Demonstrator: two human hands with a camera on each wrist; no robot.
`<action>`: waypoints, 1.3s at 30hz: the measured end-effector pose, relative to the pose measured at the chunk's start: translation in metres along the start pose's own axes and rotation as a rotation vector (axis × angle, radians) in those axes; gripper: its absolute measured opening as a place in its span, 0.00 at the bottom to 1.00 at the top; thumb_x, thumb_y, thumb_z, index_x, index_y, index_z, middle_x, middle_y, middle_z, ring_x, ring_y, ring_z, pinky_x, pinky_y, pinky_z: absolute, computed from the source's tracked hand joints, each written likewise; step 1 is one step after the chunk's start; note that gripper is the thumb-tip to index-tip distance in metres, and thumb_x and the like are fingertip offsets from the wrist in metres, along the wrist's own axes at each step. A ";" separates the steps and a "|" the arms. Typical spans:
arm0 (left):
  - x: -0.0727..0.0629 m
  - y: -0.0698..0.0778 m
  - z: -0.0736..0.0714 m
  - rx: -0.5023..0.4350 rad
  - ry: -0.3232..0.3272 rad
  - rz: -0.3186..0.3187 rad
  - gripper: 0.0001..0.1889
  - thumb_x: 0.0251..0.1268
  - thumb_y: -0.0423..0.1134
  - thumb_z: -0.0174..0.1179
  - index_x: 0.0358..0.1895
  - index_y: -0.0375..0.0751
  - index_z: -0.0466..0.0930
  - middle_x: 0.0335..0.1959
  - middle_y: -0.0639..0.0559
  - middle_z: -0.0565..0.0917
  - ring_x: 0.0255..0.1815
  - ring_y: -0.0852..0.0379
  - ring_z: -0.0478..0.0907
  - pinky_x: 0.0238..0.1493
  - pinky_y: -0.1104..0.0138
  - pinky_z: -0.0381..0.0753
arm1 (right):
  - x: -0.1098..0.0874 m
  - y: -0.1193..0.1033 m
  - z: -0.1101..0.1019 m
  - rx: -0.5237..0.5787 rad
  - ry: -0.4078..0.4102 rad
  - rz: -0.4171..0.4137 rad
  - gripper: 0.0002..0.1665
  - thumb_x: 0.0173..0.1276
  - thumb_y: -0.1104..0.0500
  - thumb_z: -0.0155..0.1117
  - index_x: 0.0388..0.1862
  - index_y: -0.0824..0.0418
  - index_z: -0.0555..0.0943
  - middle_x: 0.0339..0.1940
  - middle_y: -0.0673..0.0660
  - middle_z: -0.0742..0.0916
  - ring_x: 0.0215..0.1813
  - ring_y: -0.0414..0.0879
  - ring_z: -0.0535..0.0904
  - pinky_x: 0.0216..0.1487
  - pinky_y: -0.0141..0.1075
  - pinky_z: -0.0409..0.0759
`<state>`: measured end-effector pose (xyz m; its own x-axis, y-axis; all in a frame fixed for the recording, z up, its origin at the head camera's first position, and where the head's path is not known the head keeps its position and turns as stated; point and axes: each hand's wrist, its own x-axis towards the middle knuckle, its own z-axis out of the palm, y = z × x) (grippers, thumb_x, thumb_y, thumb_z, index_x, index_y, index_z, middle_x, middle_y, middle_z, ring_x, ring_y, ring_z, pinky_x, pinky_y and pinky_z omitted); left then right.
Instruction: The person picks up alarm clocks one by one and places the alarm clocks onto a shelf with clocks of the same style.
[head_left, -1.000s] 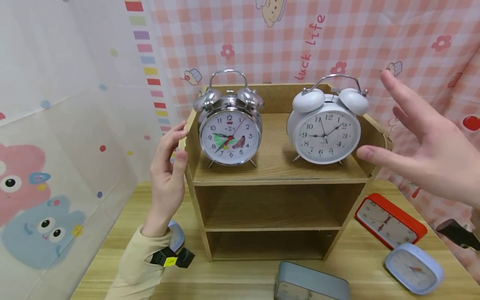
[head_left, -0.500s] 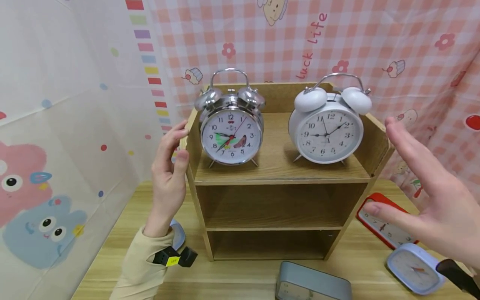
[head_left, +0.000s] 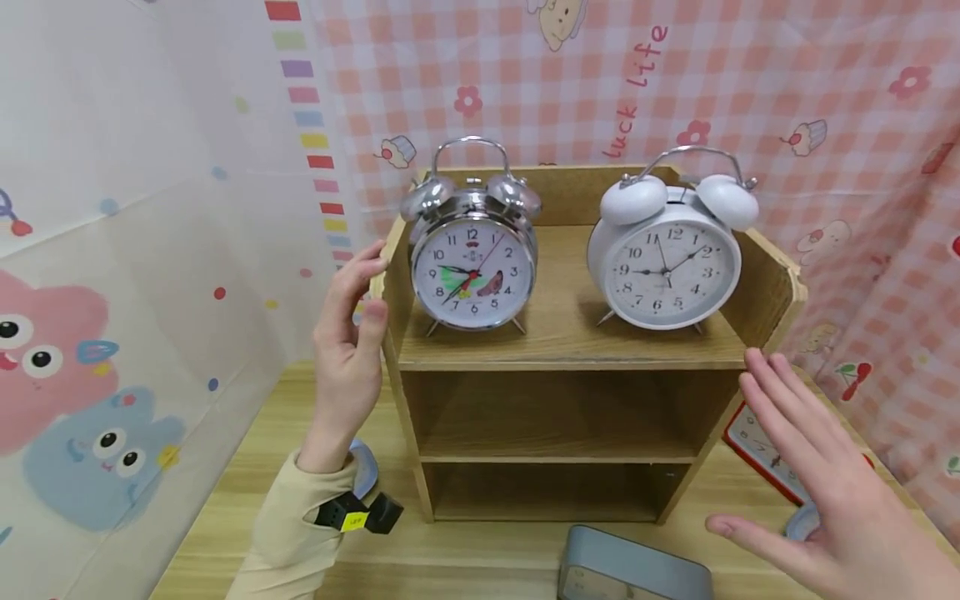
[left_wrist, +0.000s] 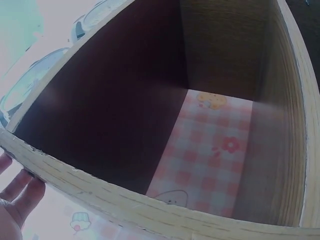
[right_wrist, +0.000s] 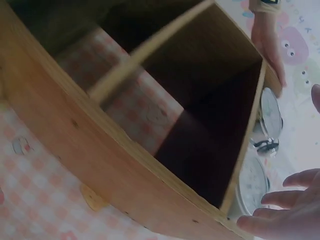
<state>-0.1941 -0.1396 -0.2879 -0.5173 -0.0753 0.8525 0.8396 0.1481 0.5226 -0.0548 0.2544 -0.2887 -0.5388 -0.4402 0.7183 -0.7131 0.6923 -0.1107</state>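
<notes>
A wooden shelf unit [head_left: 551, 364] stands on the table. On its top board sit a silver twin-bell alarm clock [head_left: 474, 275] at left and a white twin-bell alarm clock [head_left: 671, 275] at right, both upright. My left hand [head_left: 348, 358] rests against the shelf's left side panel, its thumb at the front edge. In the left wrist view, its fingers [left_wrist: 22, 195] touch the wood's outer side. My right hand [head_left: 825, 492] is held with extended fingers and thumb spread, low at the right of the shelf, holding nothing. In the right wrist view, its fingertips [right_wrist: 250, 222] appear close to the panel edge.
A grey-blue clock [head_left: 637, 562] lies before the shelf. A red clock [head_left: 765, 454] and a light blue clock [head_left: 802, 522] are partly behind my right hand. Another blue-rimmed clock [head_left: 365, 468] shows behind my left wrist. A checked pink cloth [head_left: 570, 92] hangs behind.
My right hand has moved down from beside the white clock to below the top board's level, now covering much of the red and light blue clocks. The left hand stays at the side panel.
</notes>
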 end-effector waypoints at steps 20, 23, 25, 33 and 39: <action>0.001 0.001 0.000 -0.006 0.022 0.006 0.35 0.82 0.59 0.51 0.65 0.24 0.72 0.73 0.58 0.78 0.77 0.57 0.72 0.77 0.64 0.68 | -0.043 0.002 0.037 -0.002 -0.145 0.028 0.63 0.68 0.24 0.63 0.80 0.72 0.64 0.88 0.63 0.60 0.92 0.46 0.45 0.85 0.20 0.42; 0.001 0.001 0.001 -0.003 0.025 0.007 0.35 0.82 0.59 0.51 0.65 0.24 0.72 0.73 0.55 0.78 0.77 0.57 0.72 0.78 0.63 0.67 | -0.049 0.003 0.041 -0.011 -0.163 0.025 0.62 0.67 0.25 0.64 0.80 0.72 0.64 0.88 0.63 0.60 0.92 0.45 0.45 0.85 0.20 0.41; 0.001 0.002 0.001 -0.001 0.027 0.007 0.36 0.81 0.60 0.51 0.65 0.24 0.72 0.73 0.56 0.78 0.77 0.57 0.72 0.78 0.63 0.67 | -0.053 0.004 0.044 -0.019 -0.180 0.028 0.62 0.67 0.25 0.66 0.80 0.71 0.64 0.89 0.61 0.60 0.92 0.42 0.44 0.84 0.18 0.41; 0.001 0.001 0.002 0.001 0.021 0.001 0.35 0.82 0.59 0.51 0.65 0.24 0.72 0.73 0.54 0.78 0.77 0.57 0.72 0.78 0.63 0.67 | -0.071 0.007 0.057 0.012 -0.228 0.052 0.66 0.54 0.38 0.84 0.81 0.70 0.64 0.87 0.65 0.62 0.92 0.41 0.43 0.81 0.15 0.43; 0.000 0.001 0.003 0.003 0.021 -0.004 0.35 0.82 0.59 0.51 0.65 0.24 0.72 0.74 0.50 0.78 0.77 0.57 0.72 0.78 0.63 0.67 | -0.082 0.011 0.067 -0.015 -0.265 0.063 0.69 0.49 0.40 0.87 0.82 0.66 0.63 0.87 0.64 0.64 0.91 0.39 0.41 0.81 0.15 0.41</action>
<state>-0.1941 -0.1369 -0.2874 -0.5172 -0.0970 0.8504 0.8369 0.1511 0.5262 -0.0479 0.2597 -0.3947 -0.6817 -0.5293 0.5052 -0.6692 0.7302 -0.1379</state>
